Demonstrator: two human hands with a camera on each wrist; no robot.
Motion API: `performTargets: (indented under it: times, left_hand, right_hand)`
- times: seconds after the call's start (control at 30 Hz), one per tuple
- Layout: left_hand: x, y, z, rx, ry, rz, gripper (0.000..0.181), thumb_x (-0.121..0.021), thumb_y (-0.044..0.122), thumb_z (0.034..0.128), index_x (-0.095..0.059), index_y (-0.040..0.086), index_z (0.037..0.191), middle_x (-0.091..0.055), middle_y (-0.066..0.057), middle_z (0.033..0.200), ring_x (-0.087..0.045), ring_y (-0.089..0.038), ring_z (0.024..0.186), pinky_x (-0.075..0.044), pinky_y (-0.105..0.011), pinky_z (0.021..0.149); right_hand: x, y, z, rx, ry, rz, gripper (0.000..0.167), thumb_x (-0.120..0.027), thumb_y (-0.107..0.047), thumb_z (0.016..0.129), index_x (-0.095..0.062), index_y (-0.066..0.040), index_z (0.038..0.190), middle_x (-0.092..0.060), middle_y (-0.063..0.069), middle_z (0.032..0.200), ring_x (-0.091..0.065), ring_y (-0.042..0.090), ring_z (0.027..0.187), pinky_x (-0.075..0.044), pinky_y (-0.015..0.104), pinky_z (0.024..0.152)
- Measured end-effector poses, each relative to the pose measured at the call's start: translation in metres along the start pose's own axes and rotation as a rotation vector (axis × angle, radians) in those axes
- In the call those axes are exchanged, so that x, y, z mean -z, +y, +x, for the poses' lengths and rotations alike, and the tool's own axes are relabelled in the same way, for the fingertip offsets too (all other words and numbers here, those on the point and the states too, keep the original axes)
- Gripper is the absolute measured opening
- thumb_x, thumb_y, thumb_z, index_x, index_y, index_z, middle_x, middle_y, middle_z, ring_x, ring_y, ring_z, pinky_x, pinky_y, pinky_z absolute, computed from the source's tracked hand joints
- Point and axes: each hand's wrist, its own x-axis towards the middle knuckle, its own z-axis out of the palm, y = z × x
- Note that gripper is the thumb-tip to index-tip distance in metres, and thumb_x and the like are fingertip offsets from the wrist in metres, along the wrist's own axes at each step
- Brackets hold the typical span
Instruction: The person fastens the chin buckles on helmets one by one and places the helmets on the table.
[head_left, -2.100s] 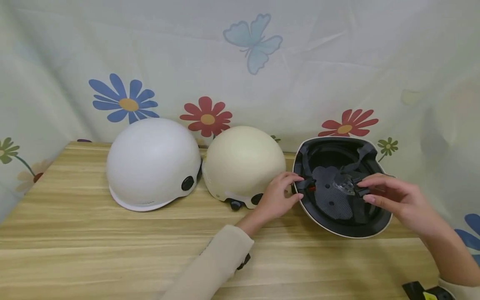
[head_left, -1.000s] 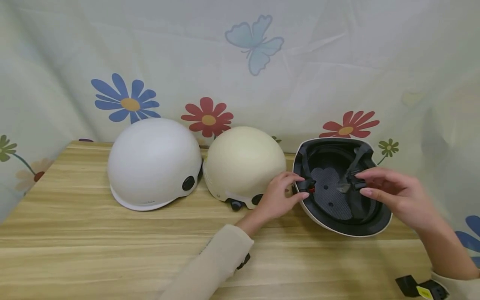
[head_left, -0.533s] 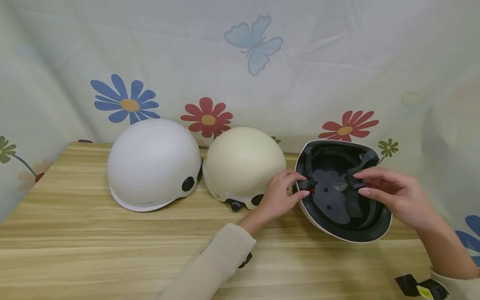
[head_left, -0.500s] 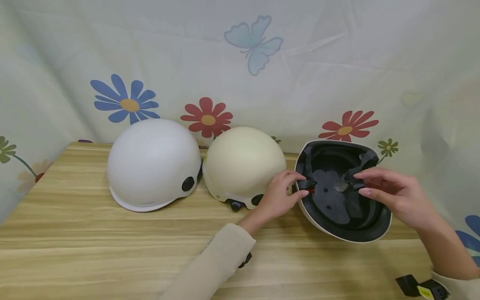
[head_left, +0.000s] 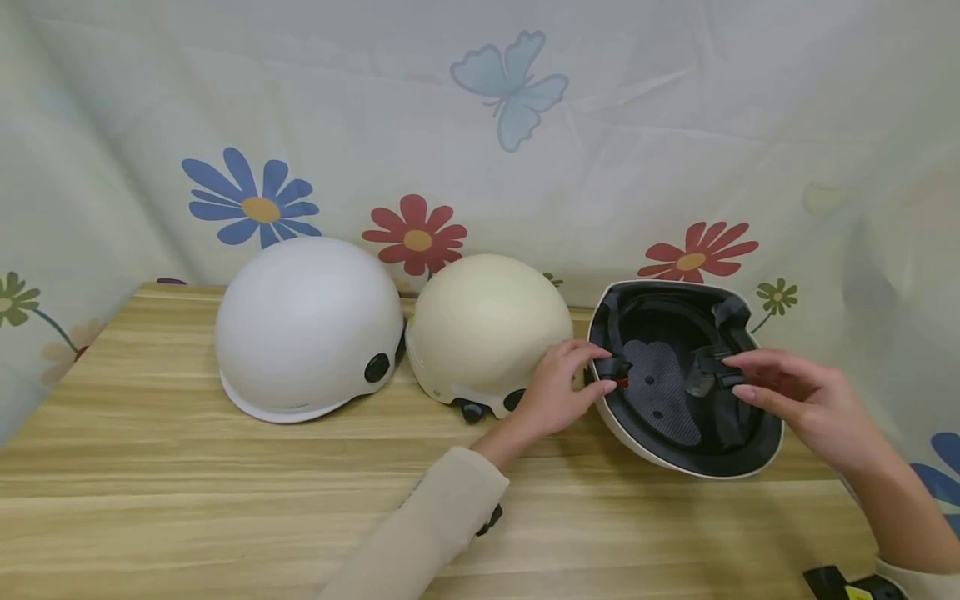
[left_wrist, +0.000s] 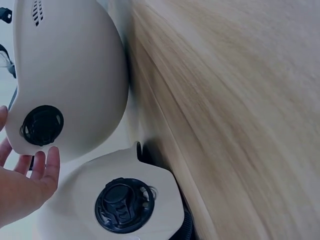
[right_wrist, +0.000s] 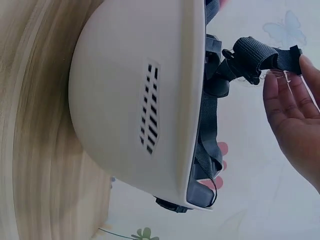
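Observation:
An upturned cream helmet (head_left: 690,467) lies at the right of the head view, its black padded inside facing up and toward me. My left hand (head_left: 555,387) grips its left rim; a black buckle piece with a red part (head_left: 617,369) shows between thumb and forefinger. In the left wrist view the fingertips (left_wrist: 52,159) lie beside the helmet's black round knob (left_wrist: 42,125). Between thumb and fingertips, my right hand (head_left: 806,396) pinches the end of the black chin strap (right_wrist: 289,60), lifted off the shell. A clear plastic piece (head_left: 700,379) sits on that strap.
Two more helmets stand dome-up on the wooden table (head_left: 225,500): a white one (head_left: 307,325) at the left and a cream one (head_left: 491,321) close beside my left hand. A flowered cloth (head_left: 660,125) hangs behind the table.
My right hand has moved slightly right with the strap end, and the clear piece has shifted right with it. The upturned helmet has rocked a little. My left hand stays at the rim.

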Motion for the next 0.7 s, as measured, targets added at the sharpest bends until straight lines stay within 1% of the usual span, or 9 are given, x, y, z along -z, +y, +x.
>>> performTargets:
  times: [0.13, 0.33, 0.43, 0.57, 0.7]
  left_hand:
    - [-0.0002, 0.0023, 0.0002, -0.013, -0.008, 0.007, 0.033, -0.065, 0.026, 0.0855, -0.062, 0.012, 0.115, -0.054, -0.002, 0.12, -0.046, -0.018, 0.112, -0.038, -0.026, 0.092]
    - [0.0005, 0.005, -0.001, 0.007, -0.029, 0.007, 0.033, -0.064, 0.025, 0.0859, -0.061, 0.013, 0.117, -0.053, -0.001, 0.122, -0.045, -0.018, 0.113, -0.037, -0.027, 0.094]
    - [0.0005, 0.0048, -0.001, 0.009, -0.039, 0.001, 0.034, -0.063, 0.025, 0.0867, -0.06, 0.014, 0.119, -0.052, -0.001, 0.123, -0.044, -0.018, 0.114, -0.037, -0.028, 0.094]
    - [0.0021, 0.0056, -0.0001, -0.006, -0.058, -0.001, 0.035, -0.062, 0.023, 0.0875, -0.059, 0.015, 0.122, -0.051, -0.004, 0.123, -0.044, -0.019, 0.113, -0.037, -0.028, 0.094]
    - [0.004, 0.0081, 0.0028, -0.027, -0.077, 0.037, 0.034, -0.062, 0.022, 0.0872, -0.06, 0.016, 0.121, -0.051, -0.005, 0.12, -0.045, -0.019, 0.111, -0.037, -0.027, 0.093]
  right_hand:
    - [-0.0008, 0.0028, -0.0005, -0.013, 0.015, 0.002, 0.033, -0.059, 0.013, 0.081, -0.059, 0.003, 0.112, -0.06, -0.007, 0.101, -0.059, 0.009, 0.077, -0.048, 0.014, 0.066]
    - [-0.0011, 0.0039, -0.0026, -0.048, 0.017, -0.011, 0.033, -0.059, 0.011, 0.082, -0.059, 0.002, 0.114, -0.061, -0.009, 0.101, -0.059, 0.009, 0.077, -0.048, 0.015, 0.066]
    - [-0.0013, 0.0038, -0.0028, -0.047, 0.022, -0.008, 0.033, -0.059, 0.012, 0.082, -0.058, 0.003, 0.114, -0.061, -0.009, 0.102, -0.058, 0.009, 0.077, -0.048, 0.015, 0.066]
    - [-0.0018, 0.0026, -0.0021, -0.045, 0.025, -0.005, 0.034, -0.059, 0.012, 0.082, -0.059, 0.003, 0.114, -0.061, -0.008, 0.102, -0.058, 0.009, 0.078, -0.047, 0.014, 0.066]
    - [-0.0026, 0.0012, -0.0006, -0.025, 0.012, 0.004, 0.033, -0.059, 0.013, 0.081, -0.059, 0.003, 0.113, -0.061, -0.007, 0.102, -0.059, 0.01, 0.077, -0.047, 0.014, 0.066]
